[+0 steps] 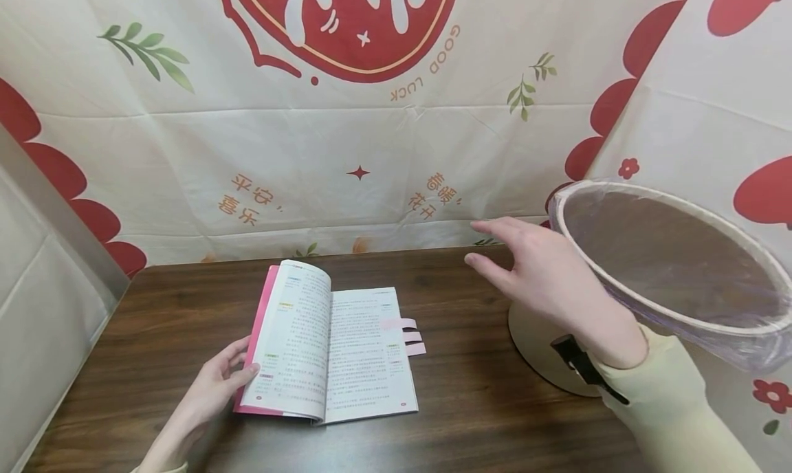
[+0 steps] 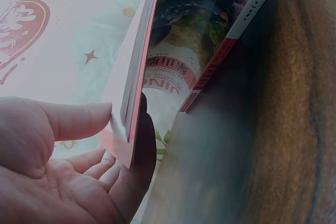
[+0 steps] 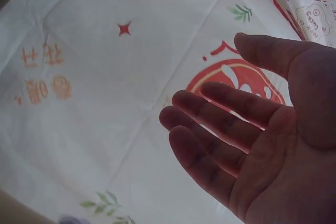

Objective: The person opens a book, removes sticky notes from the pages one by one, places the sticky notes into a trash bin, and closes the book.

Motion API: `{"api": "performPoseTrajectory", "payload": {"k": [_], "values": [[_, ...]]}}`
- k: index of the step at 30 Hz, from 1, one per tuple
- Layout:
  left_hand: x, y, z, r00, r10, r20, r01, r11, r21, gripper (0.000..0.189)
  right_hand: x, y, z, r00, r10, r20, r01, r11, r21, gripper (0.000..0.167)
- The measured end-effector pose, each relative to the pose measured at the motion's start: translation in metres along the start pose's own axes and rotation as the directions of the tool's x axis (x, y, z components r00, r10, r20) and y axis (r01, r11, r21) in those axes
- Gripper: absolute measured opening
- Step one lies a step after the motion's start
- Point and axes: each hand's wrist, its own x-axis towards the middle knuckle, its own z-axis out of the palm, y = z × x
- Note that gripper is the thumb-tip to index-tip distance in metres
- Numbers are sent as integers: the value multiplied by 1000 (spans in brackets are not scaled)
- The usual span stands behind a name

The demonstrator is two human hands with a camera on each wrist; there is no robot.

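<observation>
An open book (image 1: 365, 363) with printed pages and a pink cover lies on the brown wooden table (image 1: 470, 411). Three pink tabs (image 1: 413, 336) stick out from its right-hand page edge. My left hand (image 1: 213, 383) pinches the book's left edge, thumb on the page side and fingers behind the cover. In the left wrist view that half of the book (image 2: 137, 72) is raised off the table, and a picture shows on its outer cover. My right hand (image 1: 538, 267) hovers above the table to the right of the book. Its fingers (image 3: 226, 124) are extended and hold nothing.
Close to my right forearm stands a lamp-like oval ring (image 1: 656, 196) wrapped in clear plastic, on a round pale base (image 1: 532, 349). Behind the table hangs a white cloth (image 1: 346, 143) with red and green prints. A pale padded panel (image 1: 43, 273) borders the left side.
</observation>
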Motion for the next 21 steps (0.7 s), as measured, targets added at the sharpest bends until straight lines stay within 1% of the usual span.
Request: {"api": "performPoseTrajectory", "payload": {"k": [7,14,21], "values": [[0,-1,0,1000,2,3,-2,1000,-9,67,-4,-3,29,999,22,49,-24,998,52,45],[0,-1,-1,1000,-2,3,2,1000,-8,69,-9,-2,61,998,15,66,-21,994,105,46],[1,0,0,1000,1,-5,-1,1000,3,69,-17,-1,87,997,14,73,-25,989,145,46]]}}
